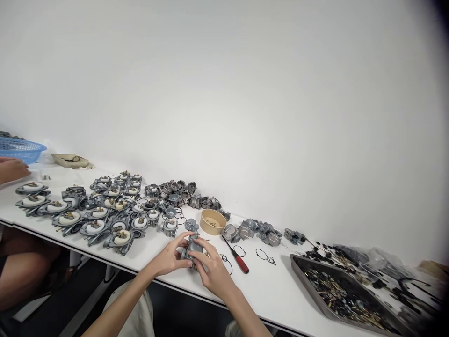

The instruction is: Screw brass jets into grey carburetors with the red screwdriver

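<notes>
Near the table's front edge, my left hand (172, 256) and my right hand (213, 267) are both closed around a grey metal carburetor (192, 245). The left fingers grip its left side, and the right fingers lie over its top and right side. Its underside is hidden by my hands. Just behind it sits a loose grey metal cover (191, 224). A round tan bowl (213, 222) with small parts inside stands beyond my right hand. To the right lies a screwdriver with a red handle (242, 265), beside thin black gasket rings (265, 255).
Many carburetors with white floats (95, 227) fill the table's left side. Grey metal bowls (177, 189) are heaped along the wall. A metal tray (315, 292) of small brass and black parts is at right. Another person's hand (13, 169) is near a blue basket (24, 150).
</notes>
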A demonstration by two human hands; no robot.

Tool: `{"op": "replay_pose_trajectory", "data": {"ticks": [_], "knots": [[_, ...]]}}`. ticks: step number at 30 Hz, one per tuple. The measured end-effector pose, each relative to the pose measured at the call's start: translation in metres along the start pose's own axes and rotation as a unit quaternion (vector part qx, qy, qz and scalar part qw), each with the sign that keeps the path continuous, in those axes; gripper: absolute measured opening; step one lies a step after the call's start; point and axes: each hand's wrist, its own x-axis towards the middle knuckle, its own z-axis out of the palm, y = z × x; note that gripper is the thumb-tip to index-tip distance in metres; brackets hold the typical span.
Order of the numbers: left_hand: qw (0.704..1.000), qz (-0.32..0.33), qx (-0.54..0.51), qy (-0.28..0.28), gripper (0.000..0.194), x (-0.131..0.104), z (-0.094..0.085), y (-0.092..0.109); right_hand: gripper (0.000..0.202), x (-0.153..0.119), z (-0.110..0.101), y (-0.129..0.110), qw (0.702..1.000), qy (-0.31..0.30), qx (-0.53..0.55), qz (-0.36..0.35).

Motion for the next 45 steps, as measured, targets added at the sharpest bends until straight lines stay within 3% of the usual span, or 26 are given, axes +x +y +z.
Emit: {"op": "replay_pose_trajectory", "data": {"ticks": [15,21,26,30,35,38,42,45], "knots": [[1.0,0.002,0.007,-0.014,0.09,0.001,-0.003,-0.008,0.039,0.003,-0.006,-0.008,1.0,-0.006,-0.003,0.022],[0.999,0.018,0.042,-0.019,0.094,0.002,-0.003,-0.013,0.041,0.005,-0.003,-0.013,0.998,0.017,-0.063,0.016],[0.998,0.029,0.044,-0.022,0.095,0.002,0.0,-0.008,0.046,0.005,-0.007,-0.013,0.996,0.036,-0.044,0.065],[0.998,0.026,0.052,-0.005,0.092,0.002,0.005,-0.004,0.042,0.003,-0.015,-0.003,0.995,0.04,0.014,0.088],[0.998,0.023,0.055,0.016,0.078,0.001,0.008,-0.002,0.048,0.008,-0.026,0.009,0.992,-0.015,0.091,0.091],[0.996,0.021,0.083,0.022,0.075,-0.001,0.008,0.003,0.044,0.01,-0.029,0.016,0.983,-0.01,0.148,0.113],[0.994,0.01,0.097,0.042,0.073,0.0,0.012,0.007,0.038,0.002,-0.038,0.041,0.97,0.041,0.196,0.137],[0.995,-0.015,0.07,0.074,0.054,0.003,0.021,0.006,0.033,-0.02,-0.048,0.071,0.965,0.127,0.108,0.202]]}}
